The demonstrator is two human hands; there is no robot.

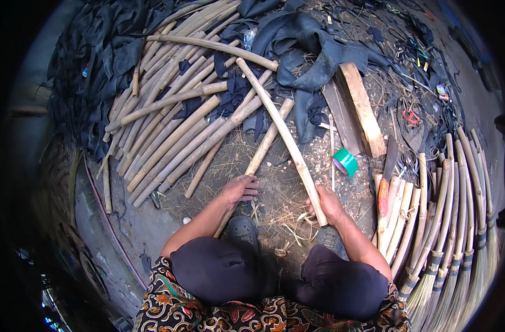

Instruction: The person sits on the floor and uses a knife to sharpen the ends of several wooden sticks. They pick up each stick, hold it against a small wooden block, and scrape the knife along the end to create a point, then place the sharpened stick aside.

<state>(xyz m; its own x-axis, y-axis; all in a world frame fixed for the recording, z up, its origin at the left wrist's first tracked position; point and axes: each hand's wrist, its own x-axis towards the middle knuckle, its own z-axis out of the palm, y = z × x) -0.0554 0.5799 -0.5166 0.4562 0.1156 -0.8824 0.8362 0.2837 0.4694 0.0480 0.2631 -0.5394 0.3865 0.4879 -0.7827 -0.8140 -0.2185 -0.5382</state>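
Note:
My right hand (pixel 330 204) is closed round the near end of a pale bamboo pole (pixel 285 133), its fingertips showing on the pole's left side. That pole slants away to the far left, its far end over the piled canes. Left of it, my left hand (pixel 241 190) curls round a second bamboo pole (pixel 269 138), whose near end runs down beside my left shoe (pixel 242 229). The two poles spread apart toward me. Part of the left-hand grip is hidden by the hand itself.
A large heap of bamboo poles (pixel 175 122) lies at the far left, among dark rubber strips (pixel 313 50). Right of my hands are a green tape roll (pixel 345 162), a wooden block (pixel 363 110), a knife with an orange handle (pixel 383 196) and several straw brooms (pixel 435 271).

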